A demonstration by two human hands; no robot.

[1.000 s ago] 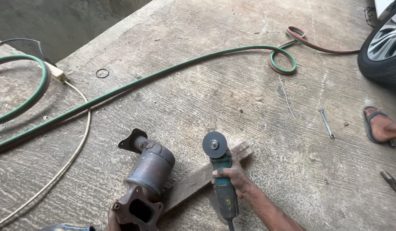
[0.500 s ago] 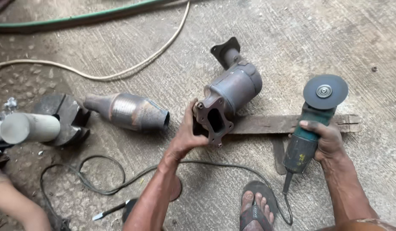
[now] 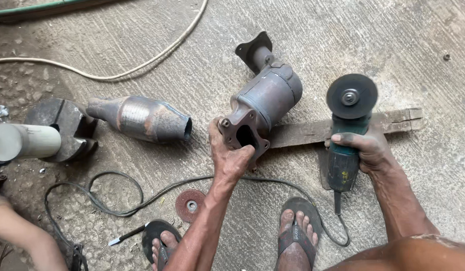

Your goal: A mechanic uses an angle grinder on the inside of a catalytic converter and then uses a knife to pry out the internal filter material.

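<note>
Left hand point(image 3: 230, 158): closed on flange of catalytic converter point(image 3: 265, 100), frame centre, propped on wooden plank point(image 3: 343, 129). Right hand point(image 3: 365, 148): wrapped round angle grinder point(image 3: 349, 125), centre right. Since half a second ago: holds unchanged, view closer; cutting setup steady.

Rough grey concrete floor point(image 3: 393, 45), stained. Lying on it: a wooden plank point(image 3: 313, 131); a grey catalytic converter point(image 3: 265, 98), its body across the plank's left end; a rusty second converter point(image 3: 142, 118); a spare red grinding disc point(image 3: 190, 205); a black cable point(image 3: 117, 200); a pale cord point(image 3: 142, 68); a green hose point(image 3: 36, 8).
</note>
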